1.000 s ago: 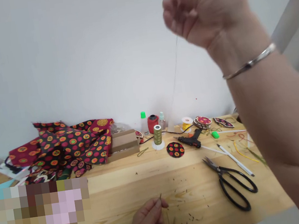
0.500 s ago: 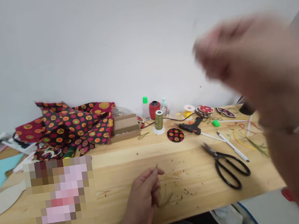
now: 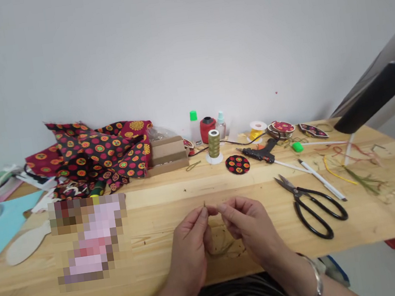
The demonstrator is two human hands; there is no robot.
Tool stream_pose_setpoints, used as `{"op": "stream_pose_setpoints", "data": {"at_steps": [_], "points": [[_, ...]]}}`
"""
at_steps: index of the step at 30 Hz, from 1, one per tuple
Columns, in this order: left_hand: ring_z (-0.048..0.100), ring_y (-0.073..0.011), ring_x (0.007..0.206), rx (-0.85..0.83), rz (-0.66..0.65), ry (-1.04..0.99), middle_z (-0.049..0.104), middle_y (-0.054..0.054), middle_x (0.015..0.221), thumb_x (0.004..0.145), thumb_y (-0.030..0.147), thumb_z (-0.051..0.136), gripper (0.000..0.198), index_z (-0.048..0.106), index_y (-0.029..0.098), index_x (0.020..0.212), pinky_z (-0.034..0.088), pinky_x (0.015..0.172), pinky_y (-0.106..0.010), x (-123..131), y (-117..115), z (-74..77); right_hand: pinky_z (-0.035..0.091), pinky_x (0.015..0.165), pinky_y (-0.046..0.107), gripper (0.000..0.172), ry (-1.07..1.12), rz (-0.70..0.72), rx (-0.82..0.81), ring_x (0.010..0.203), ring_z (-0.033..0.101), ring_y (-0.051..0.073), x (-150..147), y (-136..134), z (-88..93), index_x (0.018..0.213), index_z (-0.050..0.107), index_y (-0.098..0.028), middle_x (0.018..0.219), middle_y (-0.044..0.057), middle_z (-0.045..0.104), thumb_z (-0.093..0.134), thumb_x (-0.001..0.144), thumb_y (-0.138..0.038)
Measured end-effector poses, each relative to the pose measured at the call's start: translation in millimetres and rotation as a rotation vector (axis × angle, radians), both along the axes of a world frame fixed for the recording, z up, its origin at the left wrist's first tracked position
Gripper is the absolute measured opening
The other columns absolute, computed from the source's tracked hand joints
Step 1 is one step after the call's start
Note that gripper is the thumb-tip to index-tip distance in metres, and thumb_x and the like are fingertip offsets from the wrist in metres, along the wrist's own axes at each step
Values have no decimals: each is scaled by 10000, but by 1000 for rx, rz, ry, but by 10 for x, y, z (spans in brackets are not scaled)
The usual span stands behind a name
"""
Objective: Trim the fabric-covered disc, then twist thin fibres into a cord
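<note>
Near the table's front edge, my left hand (image 3: 192, 244) pinches a thin olive cord (image 3: 223, 250) between thumb and forefinger. A short end pokes up above the fingertips, and the loose length curves down onto the wood below. Close beside it, my right hand (image 3: 248, 226) is closed in a pinch, its fingertips almost meeting the left ones. What sits between those fingers is too fine to make out. Black-handled scissors (image 3: 310, 205) lie to the right of my hands, blades pointing away. Beyond my fingers rests a round patterned fabric disc (image 3: 237, 164).
A spool of olive thread (image 3: 214, 144) stands behind the hands, by a red thread cone (image 3: 208, 129). A glue gun (image 3: 262, 152) and white pen (image 3: 322, 179) lie right. Patterned cloth (image 3: 103, 154) is heaped left, near a cardboard box (image 3: 167, 154).
My right hand has come down from the raised, blurred position at upper right to meet my left hand. The left hand keeps its pinch on the cord. The view has shifted slightly.
</note>
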State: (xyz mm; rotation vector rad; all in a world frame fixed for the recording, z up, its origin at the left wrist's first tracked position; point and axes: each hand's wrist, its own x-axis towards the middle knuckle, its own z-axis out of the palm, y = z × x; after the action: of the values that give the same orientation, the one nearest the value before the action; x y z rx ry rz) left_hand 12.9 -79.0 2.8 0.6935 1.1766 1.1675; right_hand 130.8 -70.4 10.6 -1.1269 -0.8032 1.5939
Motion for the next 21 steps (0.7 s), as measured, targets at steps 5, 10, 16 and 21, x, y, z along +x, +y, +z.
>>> {"op": "stream_pose_setpoints", "data": {"at_steps": [5,10,16,21], "points": [[228,-55,433,-5,30,-43,324,92,446,696,365,684,261,690,122,791,171,407,-178,25,16,-29,209,393,191,294,-41,-46,3,392,297,35,-54,-2,-144,566,511,-143,429,-74,406,670,690,-357],[301,-46,422,-6,30,-88,467,62,482,686,316,698,215,719,127,785,253,410,-166,45,20,-42,217,390,181,284,-44,-30,-18,384,300,29,-129,-21,-183,528,484,-145,409,-80,395,643,694,-311],[508,-76,492,-40,29,-177,655,-4,641,696,278,694,167,721,143,789,401,505,-182,47,20,-55,212,369,170,306,-14,-3,-53,354,302,23,-160,-46,-151,487,447,-153,389,-79,400,628,685,-301],[542,-87,476,-69,21,-228,665,-6,627,700,265,690,164,710,140,804,411,470,-186,54,21,-47,220,364,169,293,17,12,-57,341,311,24,-164,-41,-142,482,452,-155,376,-80,404,631,670,-293]]}}
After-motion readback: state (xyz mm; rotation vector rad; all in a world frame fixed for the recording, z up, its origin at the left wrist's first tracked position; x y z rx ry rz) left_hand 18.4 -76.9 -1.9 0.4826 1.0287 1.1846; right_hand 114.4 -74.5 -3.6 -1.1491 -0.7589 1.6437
